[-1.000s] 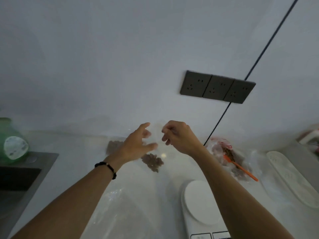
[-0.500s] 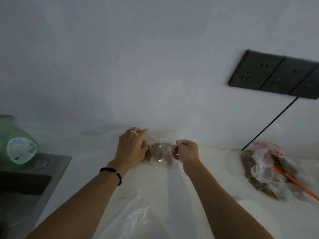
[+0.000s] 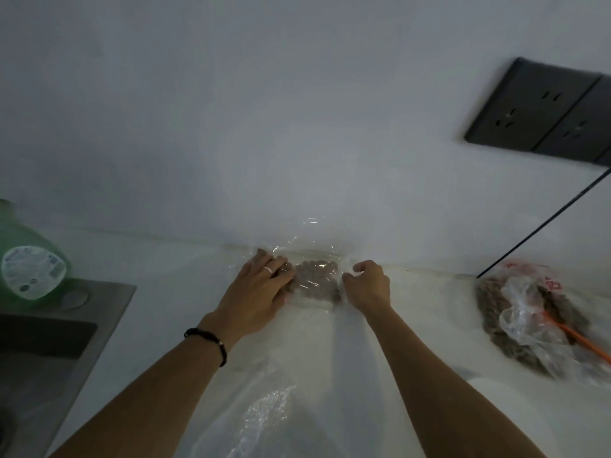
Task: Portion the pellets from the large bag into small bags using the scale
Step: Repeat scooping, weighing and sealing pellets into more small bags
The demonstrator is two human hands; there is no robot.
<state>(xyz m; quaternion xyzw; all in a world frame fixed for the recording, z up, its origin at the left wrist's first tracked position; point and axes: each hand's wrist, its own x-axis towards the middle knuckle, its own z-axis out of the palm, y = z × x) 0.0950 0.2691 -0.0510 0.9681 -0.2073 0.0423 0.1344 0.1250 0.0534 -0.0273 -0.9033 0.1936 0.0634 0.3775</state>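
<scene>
Head view shows both hands at the small bag (image 3: 317, 279) of brown pellets, which lies flat on the bench (image 3: 185, 276) against the wall, at about twelve o'clock from the person. The left hand (image 3: 256, 290) lies spread with straight fingers over the bag's left end, likely pinning it flat. The right hand (image 3: 367, 287) has curled fingers pinching the bag's right edge, probably to press it closed. The large bag (image 3: 529, 312) sits open at three o'clock with an orange scoop (image 3: 578, 342) resting in it, within reach for the next portion.
</scene>
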